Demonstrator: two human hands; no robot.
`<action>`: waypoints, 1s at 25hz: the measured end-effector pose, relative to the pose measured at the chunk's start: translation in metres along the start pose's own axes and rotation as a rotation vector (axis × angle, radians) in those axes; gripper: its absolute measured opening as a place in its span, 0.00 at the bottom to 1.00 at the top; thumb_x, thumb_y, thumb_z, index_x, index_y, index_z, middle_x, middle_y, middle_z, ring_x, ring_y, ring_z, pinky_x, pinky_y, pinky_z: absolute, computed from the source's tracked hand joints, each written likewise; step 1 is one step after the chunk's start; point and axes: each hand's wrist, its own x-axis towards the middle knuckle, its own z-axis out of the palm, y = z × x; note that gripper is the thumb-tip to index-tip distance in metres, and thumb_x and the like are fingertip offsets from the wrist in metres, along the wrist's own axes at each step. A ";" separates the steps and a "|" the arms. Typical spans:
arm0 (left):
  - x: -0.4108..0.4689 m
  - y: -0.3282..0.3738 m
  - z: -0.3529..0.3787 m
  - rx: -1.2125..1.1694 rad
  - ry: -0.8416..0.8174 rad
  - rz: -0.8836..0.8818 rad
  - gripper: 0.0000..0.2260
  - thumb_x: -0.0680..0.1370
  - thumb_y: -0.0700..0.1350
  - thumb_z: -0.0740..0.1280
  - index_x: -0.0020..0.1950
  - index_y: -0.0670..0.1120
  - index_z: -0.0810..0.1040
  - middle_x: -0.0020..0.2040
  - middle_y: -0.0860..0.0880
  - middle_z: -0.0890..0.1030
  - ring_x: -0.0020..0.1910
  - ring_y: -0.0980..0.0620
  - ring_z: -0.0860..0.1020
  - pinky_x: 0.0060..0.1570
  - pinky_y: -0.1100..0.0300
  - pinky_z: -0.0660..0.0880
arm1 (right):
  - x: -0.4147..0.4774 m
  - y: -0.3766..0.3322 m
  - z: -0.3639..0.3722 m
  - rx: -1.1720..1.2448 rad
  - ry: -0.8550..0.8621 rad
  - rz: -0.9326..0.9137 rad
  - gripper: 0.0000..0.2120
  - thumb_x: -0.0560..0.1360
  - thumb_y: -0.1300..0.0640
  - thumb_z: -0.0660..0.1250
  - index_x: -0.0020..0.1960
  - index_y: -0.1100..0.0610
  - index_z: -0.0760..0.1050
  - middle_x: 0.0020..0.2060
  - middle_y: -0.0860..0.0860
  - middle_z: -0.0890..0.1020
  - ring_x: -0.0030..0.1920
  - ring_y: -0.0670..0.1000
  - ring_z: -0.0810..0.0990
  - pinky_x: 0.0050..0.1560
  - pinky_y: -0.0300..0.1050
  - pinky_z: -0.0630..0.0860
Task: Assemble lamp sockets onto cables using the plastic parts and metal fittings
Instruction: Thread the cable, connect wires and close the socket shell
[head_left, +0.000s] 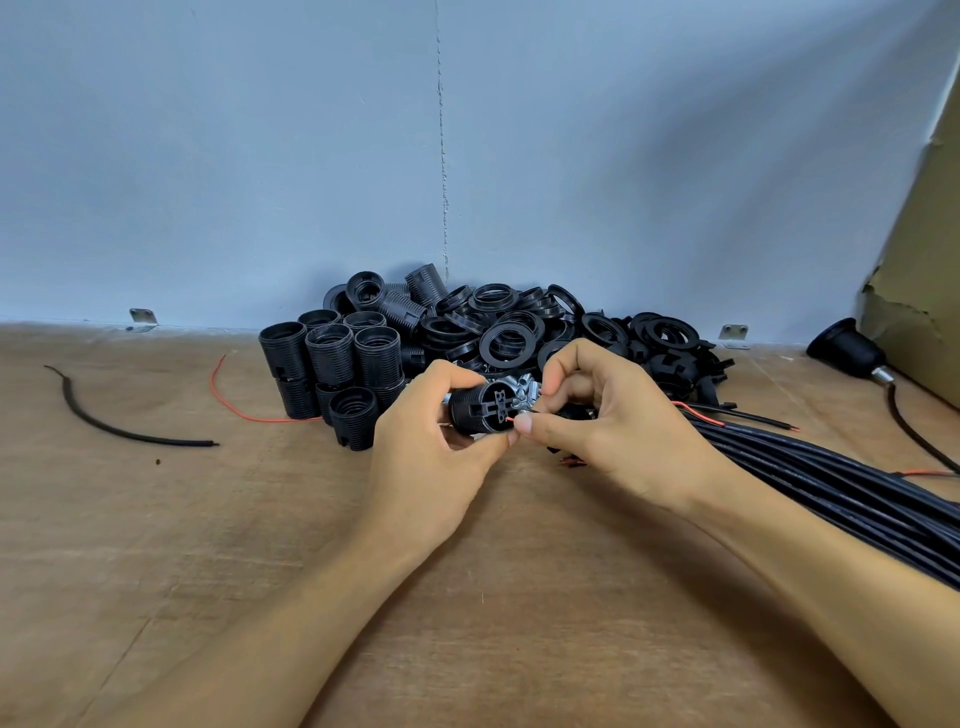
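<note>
My left hand (434, 441) grips a black threaded lamp socket (475, 408) lying sideways, its terminal end facing right. My right hand (592, 415) pinches a thin red wire (511, 417) at that terminal end, thumb and fingertip pressed together beside the socket. Small silver metal fittings (519, 387) lie in a heap just behind the socket. A bundle of black cables (810, 483) runs from under my right hand toward the right edge. Whether the wire has entered the terminal is hidden by my fingers.
Black threaded socket bodies (332, 364) stand in a group at centre left, with a pile of black rings (519, 322) behind them. A loose black cable piece (104, 421) and red wire (228, 400) lie left. An assembled socket on a cable (847, 348) sits by a cardboard box (924, 270).
</note>
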 end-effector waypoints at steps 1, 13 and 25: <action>0.000 0.000 0.000 0.005 0.005 0.009 0.19 0.68 0.46 0.82 0.52 0.57 0.78 0.47 0.54 0.84 0.47 0.54 0.83 0.46 0.57 0.81 | 0.000 -0.001 0.000 -0.008 0.007 0.004 0.13 0.72 0.56 0.77 0.46 0.51 0.72 0.35 0.43 0.83 0.39 0.43 0.79 0.52 0.48 0.74; 0.001 -0.004 0.002 0.166 0.038 0.114 0.19 0.68 0.40 0.80 0.53 0.55 0.79 0.49 0.57 0.75 0.49 0.61 0.76 0.45 0.68 0.72 | -0.002 -0.008 0.003 -0.253 0.035 -0.056 0.14 0.72 0.59 0.75 0.43 0.46 0.71 0.38 0.41 0.82 0.27 0.41 0.71 0.33 0.29 0.66; 0.002 -0.001 0.000 0.118 0.020 0.059 0.19 0.67 0.45 0.82 0.50 0.57 0.78 0.48 0.57 0.78 0.48 0.59 0.78 0.45 0.71 0.72 | -0.003 -0.001 0.004 -0.269 0.002 -0.051 0.05 0.75 0.57 0.74 0.42 0.47 0.84 0.37 0.40 0.84 0.39 0.38 0.80 0.43 0.27 0.69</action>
